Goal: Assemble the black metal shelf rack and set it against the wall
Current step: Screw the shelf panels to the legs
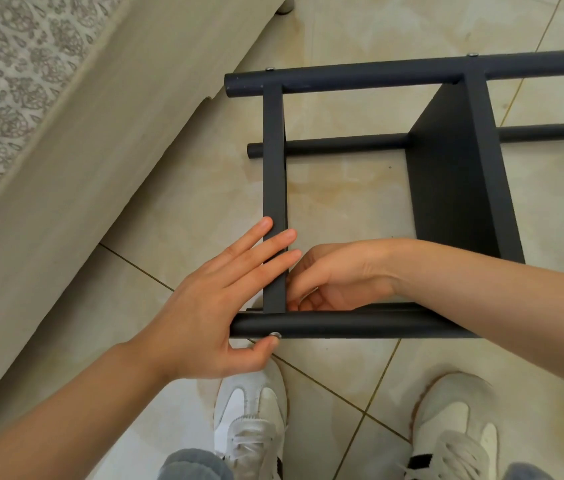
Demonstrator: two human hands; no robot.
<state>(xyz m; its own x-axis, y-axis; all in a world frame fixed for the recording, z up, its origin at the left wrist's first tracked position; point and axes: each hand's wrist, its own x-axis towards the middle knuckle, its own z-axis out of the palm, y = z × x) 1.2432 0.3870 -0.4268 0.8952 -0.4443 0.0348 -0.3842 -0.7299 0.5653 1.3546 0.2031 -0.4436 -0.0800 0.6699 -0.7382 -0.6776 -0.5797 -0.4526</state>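
Note:
The black metal shelf rack [446, 174] lies on its side on the tiled floor, its round poles running left to right and its flat shelf panels standing on edge. My left hand [211, 306] lies with straight fingers against the end shelf panel [274, 174], its thumb touching a silver screw head [276, 335] on the nearest pole [342, 325]. My right hand [329, 278] reaches inside the frame, fingers curled at the joint of that panel and the nearest pole. Whatever those fingers hold is hidden.
A beige bed frame [76, 174] with a patterned cover [6, 71] runs diagonally along the left, close to the rack's end. My two white sneakers [251, 424] stand just in front of the nearest pole. Tiled floor [360, 29] extends behind and to the right of the rack.

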